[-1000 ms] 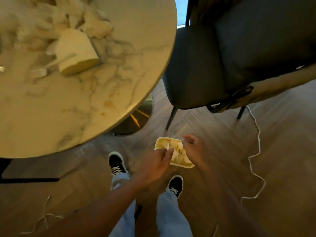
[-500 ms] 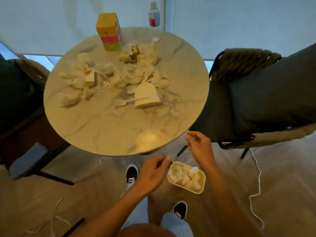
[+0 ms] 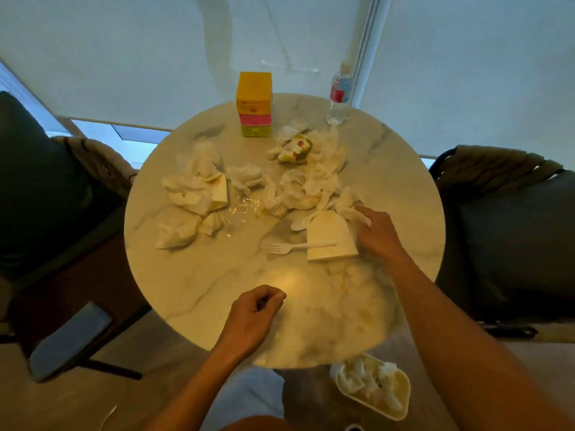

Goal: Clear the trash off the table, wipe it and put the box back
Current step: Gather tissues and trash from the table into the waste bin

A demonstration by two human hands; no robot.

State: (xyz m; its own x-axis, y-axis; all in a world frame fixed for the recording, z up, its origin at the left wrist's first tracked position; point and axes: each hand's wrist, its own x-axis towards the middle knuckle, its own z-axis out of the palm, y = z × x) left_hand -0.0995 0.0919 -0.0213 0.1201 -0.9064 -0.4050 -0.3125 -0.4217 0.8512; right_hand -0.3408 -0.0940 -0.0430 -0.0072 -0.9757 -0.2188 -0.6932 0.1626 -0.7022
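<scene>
A: Where's the box rn?
B: Yellow box (image 3: pixel 254 104) w/ pink and green bands stands upright at the far edge of the round marble tabletop (image 3: pixel 193 275), left of a clear water bottle (image 3: pixel 338 96) w/ a red label.
A: And the trash?
B: Crumpled white tissues (image 3: pixel 193 185) piled across the far half, left to centre-right. A printed crumpled wrapper (image 3: pixel 294 149) lies near the box, clear plastic film (image 3: pixel 241 206) sits mid-table. A white paper cup (image 3: pixel 329 236) lies on its side right of centre, a white plastic fork (image 3: pixel 298 246) across its near end, tines pointing left. A white spoon (image 3: pixel 300 223) lies just beyond the cup.
A: Hands?
B: Right hand (image 3: pixel 378 233) is just right of the cup, fingers reaching far onto a tissue wad (image 3: pixel 350 202); can't tell if it's gripping the wad or only touching. Left hand (image 3: pixel 253 315) hovers over the near edge, fingers curled in loosely w/ nothing in them.
A: Anything on the floor?
B: A cream tray (image 3: pixel 401 390) w/ tissues inside, near-right below the tabletop rim. Dark chairs on both sides, left chair (image 3: pixel 40 181) and right chair (image 3: pixel 513 228).
</scene>
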